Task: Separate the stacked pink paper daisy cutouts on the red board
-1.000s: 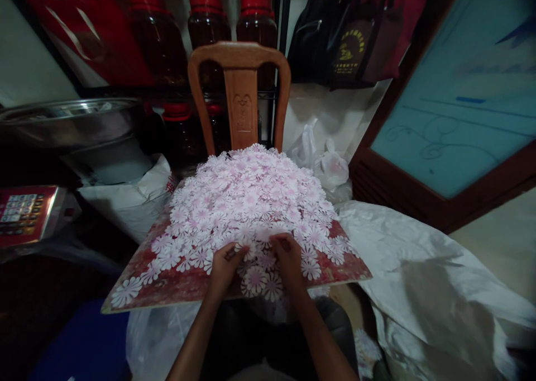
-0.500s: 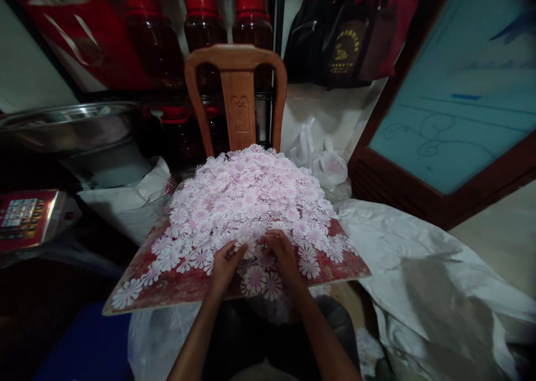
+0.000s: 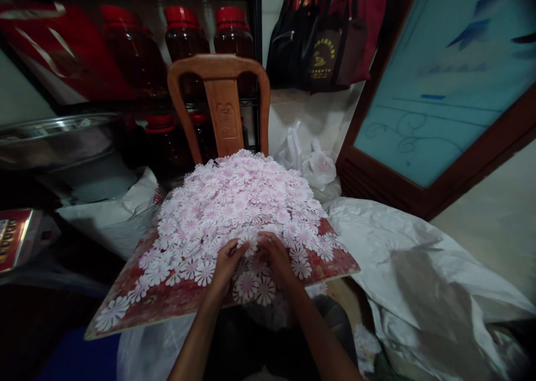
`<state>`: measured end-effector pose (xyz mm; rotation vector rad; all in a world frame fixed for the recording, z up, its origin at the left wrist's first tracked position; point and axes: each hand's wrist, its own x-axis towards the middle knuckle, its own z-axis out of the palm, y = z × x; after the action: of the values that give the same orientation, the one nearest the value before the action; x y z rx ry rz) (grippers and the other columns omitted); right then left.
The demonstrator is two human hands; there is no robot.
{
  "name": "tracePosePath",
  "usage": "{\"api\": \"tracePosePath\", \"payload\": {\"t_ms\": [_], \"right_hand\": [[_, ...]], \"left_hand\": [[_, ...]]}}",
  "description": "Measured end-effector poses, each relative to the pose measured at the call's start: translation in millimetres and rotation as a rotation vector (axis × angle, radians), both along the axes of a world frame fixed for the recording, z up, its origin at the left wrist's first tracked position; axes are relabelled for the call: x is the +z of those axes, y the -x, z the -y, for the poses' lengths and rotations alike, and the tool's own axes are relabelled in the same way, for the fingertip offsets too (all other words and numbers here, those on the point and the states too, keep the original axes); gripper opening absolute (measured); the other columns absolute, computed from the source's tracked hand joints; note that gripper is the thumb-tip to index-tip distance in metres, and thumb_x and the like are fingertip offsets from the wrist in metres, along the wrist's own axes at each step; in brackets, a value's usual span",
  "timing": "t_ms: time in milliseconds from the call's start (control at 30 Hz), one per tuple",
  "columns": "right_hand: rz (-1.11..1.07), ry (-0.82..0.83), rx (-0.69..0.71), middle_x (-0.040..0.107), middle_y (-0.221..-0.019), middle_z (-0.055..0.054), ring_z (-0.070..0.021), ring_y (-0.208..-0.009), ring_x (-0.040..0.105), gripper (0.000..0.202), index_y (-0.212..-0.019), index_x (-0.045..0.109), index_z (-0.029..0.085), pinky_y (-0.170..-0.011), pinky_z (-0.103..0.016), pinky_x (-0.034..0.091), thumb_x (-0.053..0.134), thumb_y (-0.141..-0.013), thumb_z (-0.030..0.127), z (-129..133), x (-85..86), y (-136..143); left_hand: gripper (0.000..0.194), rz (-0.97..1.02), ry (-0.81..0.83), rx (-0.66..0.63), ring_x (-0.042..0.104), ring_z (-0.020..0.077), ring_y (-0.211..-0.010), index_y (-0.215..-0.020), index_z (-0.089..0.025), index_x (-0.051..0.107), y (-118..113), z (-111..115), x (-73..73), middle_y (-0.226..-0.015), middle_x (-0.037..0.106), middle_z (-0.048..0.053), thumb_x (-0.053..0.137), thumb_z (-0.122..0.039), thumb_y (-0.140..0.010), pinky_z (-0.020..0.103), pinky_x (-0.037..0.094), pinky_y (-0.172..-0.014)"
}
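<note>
A large heap of white and pale pink flower cutouts [image 3: 238, 196] covers much of a worn red board [image 3: 167, 303]. At the heap's near side, my left hand [image 3: 228, 261] pinches the left edge of one flower cutout [image 3: 248, 243]. My right hand [image 3: 274, 255] has its fingers curled at the right side of that same flower. Its fingertips are partly hidden, but they appear to touch the petals. Just below, between my wrists, more loose flowers [image 3: 253, 287] lie at the board's front edge.
A wooden chair back [image 3: 226, 107] rises behind the heap. Red-lidded jars [image 3: 232, 32] stand on a rack. A white sack [image 3: 402, 258] bulges on the right, beside a glass-panelled door [image 3: 422, 107]. A metal basin [image 3: 58, 141] is at left.
The view has turned slightly, so the surroundings sit further left. My right hand has come closer to the left hand, at the flower's right side. The left hand keeps its pinch.
</note>
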<state>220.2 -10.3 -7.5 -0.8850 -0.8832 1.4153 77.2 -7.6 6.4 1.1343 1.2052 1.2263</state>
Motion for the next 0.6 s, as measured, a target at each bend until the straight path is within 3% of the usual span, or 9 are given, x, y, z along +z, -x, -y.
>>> {"api": "tracePosePath", "payload": {"t_ms": [267, 467, 600], "right_hand": [[-0.107, 0.052, 0.04, 0.062, -0.078, 0.002, -0.0116, -0.051, 0.06, 0.036, -0.109, 0.06, 0.023, -0.051, -0.024, 0.042, 0.062, -0.08, 0.044, -2.7, -0.1, -2.5], [-0.084, 0.073, 0.031, 0.063, -0.069, 0.002, -0.0139, -0.052, 0.06, 0.041, -0.111, 0.059, 0.022, -0.052, -0.025, 0.042, 0.064, -0.077, 0.046, -2.5, 2.2, -1.9], [-0.086, 0.075, 0.024, 0.065, -0.077, 0.001, -0.0134, -0.054, 0.061, 0.04, -0.11, 0.059, 0.023, -0.053, -0.025, 0.043, 0.064, -0.077, 0.045, -2.8, 1.4, -2.2]], "left_hand": [[0.038, -0.122, -0.04, 0.01, 0.037, 0.0094, -0.058, -0.072, -0.018, 0.05, -3.4, -5.7, -11.6, -0.063, 0.041, -0.006, 0.068, -0.051, -0.077, 0.018, 0.031, -0.054], [0.039, -0.134, -0.039, -0.002, 0.041, 0.011, -0.06, -0.073, -0.018, 0.052, -1.7, -6.4, -10.4, -0.065, 0.046, -0.005, 0.066, -0.054, -0.076, 0.02, 0.033, -0.057], [0.037, -0.105, -0.061, -0.011, 0.045, 0.0116, -0.063, -0.078, -0.018, 0.058, -1.5, -7.2, -7.6, -0.069, 0.051, -0.004, 0.065, -0.054, -0.078, 0.02, 0.036, -0.06]]}}
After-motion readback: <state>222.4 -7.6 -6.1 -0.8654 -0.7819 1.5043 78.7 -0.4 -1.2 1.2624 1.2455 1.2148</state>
